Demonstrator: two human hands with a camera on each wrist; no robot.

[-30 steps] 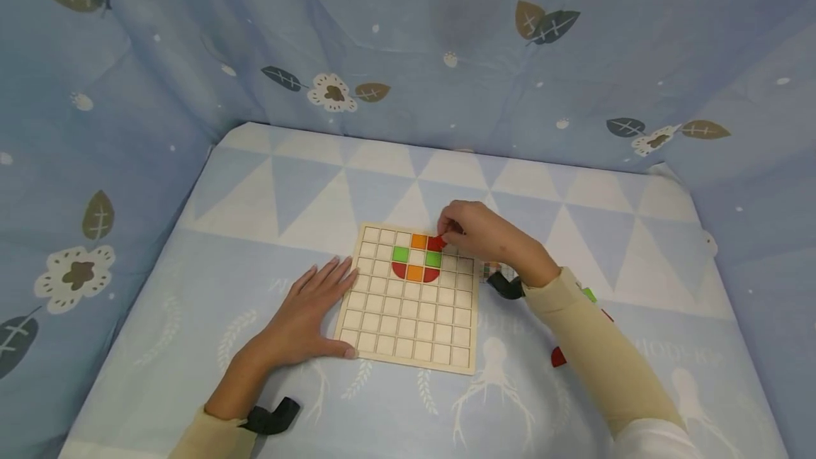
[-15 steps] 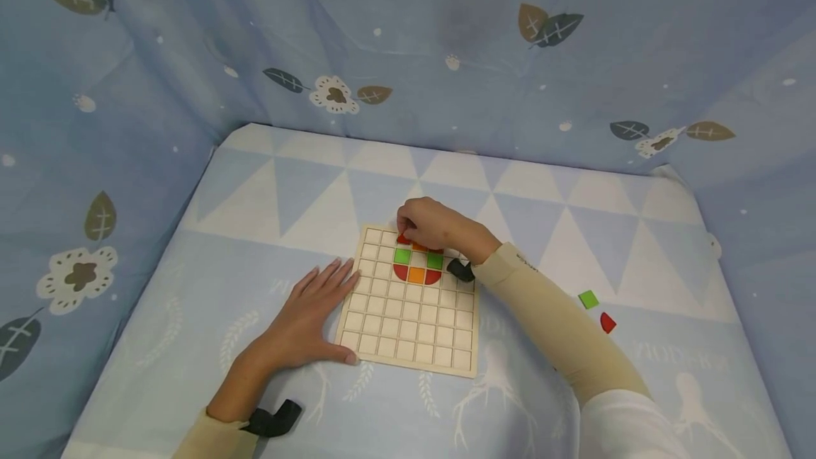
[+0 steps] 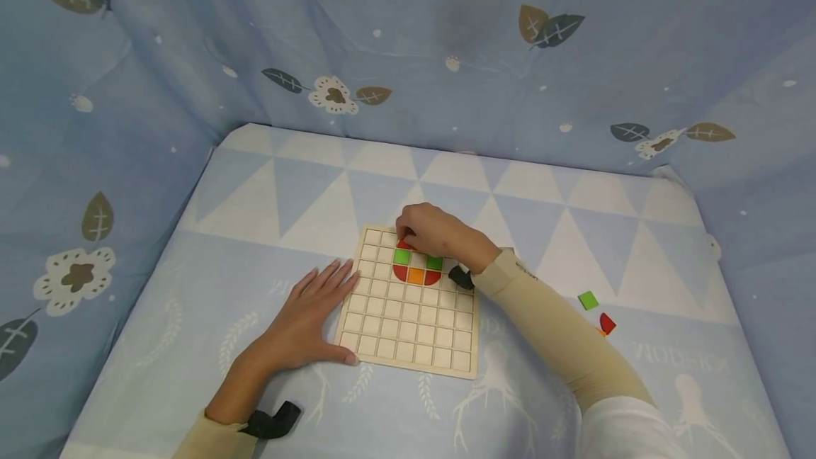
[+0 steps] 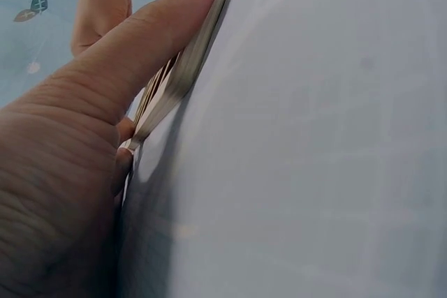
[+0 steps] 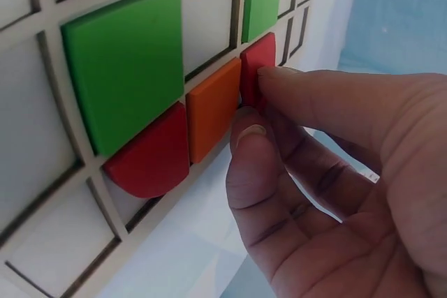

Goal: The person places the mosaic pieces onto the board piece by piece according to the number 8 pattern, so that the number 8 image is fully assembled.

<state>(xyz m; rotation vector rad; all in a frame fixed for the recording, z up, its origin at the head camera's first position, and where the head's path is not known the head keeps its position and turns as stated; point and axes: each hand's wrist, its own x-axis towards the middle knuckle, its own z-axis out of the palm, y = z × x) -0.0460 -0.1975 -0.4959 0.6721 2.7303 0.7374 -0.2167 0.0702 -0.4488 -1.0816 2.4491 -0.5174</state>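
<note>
A square wooden grid board (image 3: 387,310) lies on the table, with green, orange and red tiles grouped in its upper part. My right hand (image 3: 433,231) reaches over its far edge. Thumb and index finger pinch a red tile (image 5: 258,68) right at a cell, beside an orange tile (image 5: 215,106). Farther along that row lies a red tile with a rounded corner (image 5: 150,155). Two green tiles (image 5: 126,68) frame a bare cell. My left hand (image 3: 312,321) rests along the board's left side, fingers spread and thumb at the near corner. Its thumb touches the board's edge in the left wrist view.
Right of my right forearm lie a loose green tile (image 3: 588,300) and a red quarter-round tile (image 3: 608,324), with an orange bit peeking from behind the sleeve. Leaf-printed blue curtains (image 3: 446,105) enclose the table's back and sides.
From the pattern's top right corner, my right hand has moved left to its top left corner, then dipped slightly. A red tile now shows there under its fingertips. My left hand stays put.
</note>
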